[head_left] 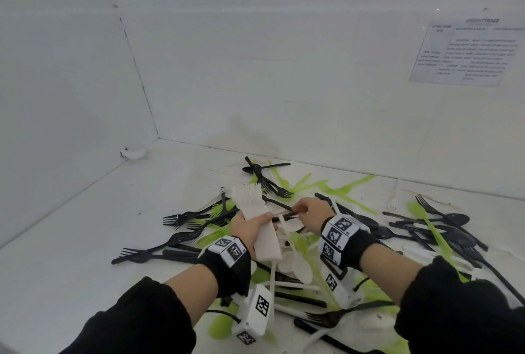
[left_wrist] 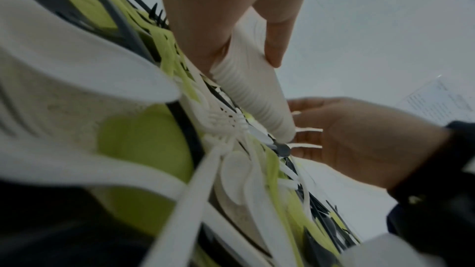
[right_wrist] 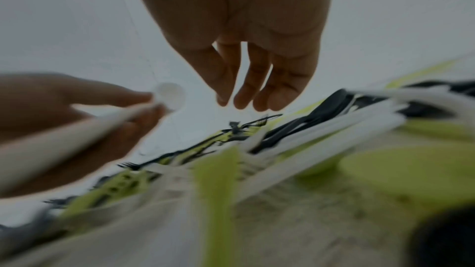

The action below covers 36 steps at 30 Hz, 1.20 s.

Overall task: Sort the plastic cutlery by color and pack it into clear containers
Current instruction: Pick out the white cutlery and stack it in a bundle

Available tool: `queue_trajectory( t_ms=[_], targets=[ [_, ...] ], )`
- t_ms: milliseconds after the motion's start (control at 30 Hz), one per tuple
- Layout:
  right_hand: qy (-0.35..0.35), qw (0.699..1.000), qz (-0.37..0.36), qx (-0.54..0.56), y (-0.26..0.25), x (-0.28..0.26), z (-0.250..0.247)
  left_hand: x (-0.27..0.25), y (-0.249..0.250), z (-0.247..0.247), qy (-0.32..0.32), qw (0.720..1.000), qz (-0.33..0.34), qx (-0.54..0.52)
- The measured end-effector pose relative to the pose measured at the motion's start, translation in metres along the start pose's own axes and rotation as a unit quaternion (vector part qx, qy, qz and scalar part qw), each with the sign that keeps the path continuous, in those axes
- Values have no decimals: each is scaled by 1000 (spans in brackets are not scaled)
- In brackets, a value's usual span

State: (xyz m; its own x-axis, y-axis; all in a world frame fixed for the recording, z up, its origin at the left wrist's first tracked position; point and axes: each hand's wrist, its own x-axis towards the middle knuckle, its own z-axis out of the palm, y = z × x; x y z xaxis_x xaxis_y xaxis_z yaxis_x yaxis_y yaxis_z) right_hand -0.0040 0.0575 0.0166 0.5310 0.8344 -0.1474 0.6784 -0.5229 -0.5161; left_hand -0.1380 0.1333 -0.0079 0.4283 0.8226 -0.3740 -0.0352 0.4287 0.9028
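Step in hand, as judged: gathering the white pieces out of the mixed pile (head_left: 298, 240) of black, green and white cutlery on the white surface (head_left: 85, 240).

Left hand (head_left: 250, 227): fingers (left_wrist: 273, 48) curled round a nested stack of white forks (head_left: 252, 211), tines up, held above the near-left part of the pile. The wrist view shows the ribbed handle edges of the stack clamped between thumb and fingers.

Right hand (head_left: 309, 208): just right of the stack, low over the pile, fingers (right_wrist: 257, 80) pointing down and loosely spread. The head view suggests the tips are at a thin piece; the wrist view shows nothing clearly gripped. Whether anything is pinched cannot be told.

Pile: black forks fan out to its left, green knives lie at its far side, black spoons to its right, white spoons near its middle under the hands.

No clear container appears in any view.

Next move, judged: free one white piece from under the crossing black and green handles without dragging them along, then align it tines-up into the stack. Risk: tangled tines lifting neighbours.
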Motion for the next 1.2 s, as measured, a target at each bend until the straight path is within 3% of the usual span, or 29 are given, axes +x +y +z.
queue_trajectory(
  t_ms=[100,200,367,533,600,667,733,767,833,900,933,1000,1200],
  targets=[
    [-96,976,-12,-195,7,9,2,1,3,-5,20,1000,14,6],
    [-118,968,-32,-219,10,13,5,2,5,-10,28,999,21,7],
    [-49,995,-27,-87,12,18,-5,2,4,-14,28,999,29,22],
    [-59,992,-19,106,28,30,-25,3,1,-18,15,999,21,20],
    [-31,951,15,308,31,29,-29,2,1,-17,12,1000,19,20],
    [26,873,23,486,28,26,-32,2,0,-15,12,1000,18,21],
    [73,841,-12,535,19,20,-36,2,0,-13,11,1000,19,22],
    [79,850,-32,520,12,17,-37,2,0,-12,10,1000,19,21],
    [49,896,-70,435,1,11,-35,2,1,-11,10,1000,21,21],
    [-14,957,-139,255,-1,5,-28,3,3,-12,12,1000,25,14],
    [-46,969,-176,164,-1,2,-24,4,5,-12,13,999,30,11],
    [-94,969,-219,70,2,-2,-11,5,9,-15,30,999,40,10],
    [-133,967,-180,-124,9,-10,7,5,13,-22,28,999,37,17]
  ],
)
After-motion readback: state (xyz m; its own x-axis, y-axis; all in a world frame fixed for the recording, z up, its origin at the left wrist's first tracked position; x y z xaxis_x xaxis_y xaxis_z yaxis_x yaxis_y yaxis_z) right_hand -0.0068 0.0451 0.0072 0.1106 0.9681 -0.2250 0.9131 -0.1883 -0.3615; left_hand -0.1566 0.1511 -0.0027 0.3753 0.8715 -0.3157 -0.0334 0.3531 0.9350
